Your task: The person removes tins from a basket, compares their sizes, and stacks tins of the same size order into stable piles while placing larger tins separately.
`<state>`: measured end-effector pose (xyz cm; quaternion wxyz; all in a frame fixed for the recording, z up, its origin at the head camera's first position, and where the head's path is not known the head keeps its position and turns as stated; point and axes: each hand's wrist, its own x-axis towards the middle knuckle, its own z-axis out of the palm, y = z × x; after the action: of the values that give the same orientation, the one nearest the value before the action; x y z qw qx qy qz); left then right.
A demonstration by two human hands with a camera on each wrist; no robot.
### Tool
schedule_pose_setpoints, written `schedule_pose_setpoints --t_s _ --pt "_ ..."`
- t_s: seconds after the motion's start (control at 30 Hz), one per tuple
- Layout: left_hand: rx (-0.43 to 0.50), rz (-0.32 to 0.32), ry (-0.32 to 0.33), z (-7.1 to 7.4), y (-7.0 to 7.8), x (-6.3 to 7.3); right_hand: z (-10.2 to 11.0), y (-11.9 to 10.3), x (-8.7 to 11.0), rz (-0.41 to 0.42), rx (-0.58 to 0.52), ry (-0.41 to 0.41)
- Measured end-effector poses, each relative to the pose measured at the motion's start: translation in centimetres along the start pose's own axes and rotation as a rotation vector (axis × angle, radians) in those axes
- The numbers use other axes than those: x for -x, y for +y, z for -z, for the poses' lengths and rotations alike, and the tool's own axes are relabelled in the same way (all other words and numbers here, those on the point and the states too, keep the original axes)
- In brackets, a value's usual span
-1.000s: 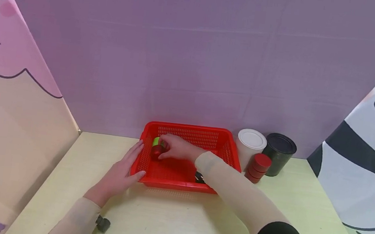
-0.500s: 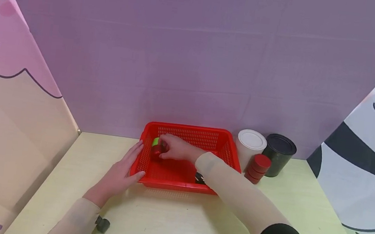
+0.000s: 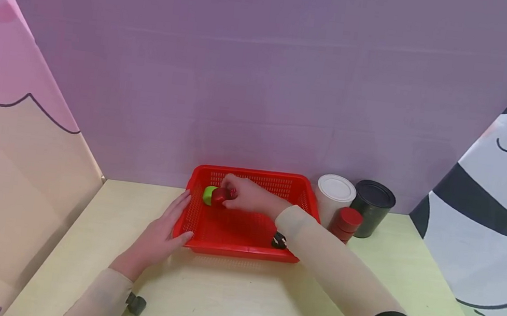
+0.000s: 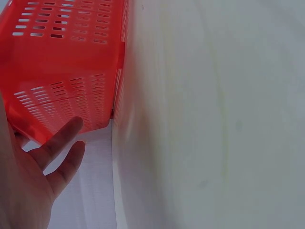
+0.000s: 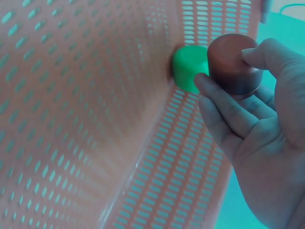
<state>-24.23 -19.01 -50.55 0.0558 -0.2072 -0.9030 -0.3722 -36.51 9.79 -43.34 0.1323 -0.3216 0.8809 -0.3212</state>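
My right hand (image 3: 249, 197) is inside the red plastic basket (image 3: 229, 250), pinching a small dark red rounded canister (image 3: 220, 197) between thumb and fingers. In the right wrist view, the thumb presses on the canister (image 5: 232, 64) from one side while fingers curl beneath it. Beside it, at the basket's left end, sits a similar bright green rounded canister (image 3: 207, 195). My left hand (image 3: 157, 238) rests along the basket's left rim with its fingers extended. The left wrist view shows those fingers spread by the basket's slotted wall (image 4: 62, 62).
Right of the basket stand a white-lidded canister (image 3: 336, 188), a black canister (image 3: 375, 197) and a stack of red round pieces (image 3: 347, 221). The light wooden table (image 3: 219, 289) meets a purple backdrop (image 3: 263, 75) behind the basket.
My right hand has shifted slightly right, bringing the red canister away from the basket's left wall, and more of the green canister now shows. The left hand keeps its place on the rim.
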Motion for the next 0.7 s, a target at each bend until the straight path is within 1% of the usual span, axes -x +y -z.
schedule_pose_setpoints --t_s 0.2,0.43,0.5,0.57,0.7 --pt "-0.018 -0.003 -0.003 -0.1 0.0 -0.1 1.8 0.4 1.8 -0.001 -0.02 0.042" --pt "-0.02 -0.014 0.002 -0.1 0.1 0.0 3.9 1.0 3.9 -0.004 -0.083 0.077" --pt "-0.021 -0.011 0.004 0.0 0.2 0.0 4.5 1.3 4.4 0.0 -0.076 0.094" --pt "-0.018 -0.011 0.008 0.0 0.2 0.0 5.0 1.7 4.8 0.01 -0.077 0.105" --pt "-0.011 -0.007 0.016 -0.1 0.2 0.1 5.8 2.2 5.5 0.057 -0.086 0.128"
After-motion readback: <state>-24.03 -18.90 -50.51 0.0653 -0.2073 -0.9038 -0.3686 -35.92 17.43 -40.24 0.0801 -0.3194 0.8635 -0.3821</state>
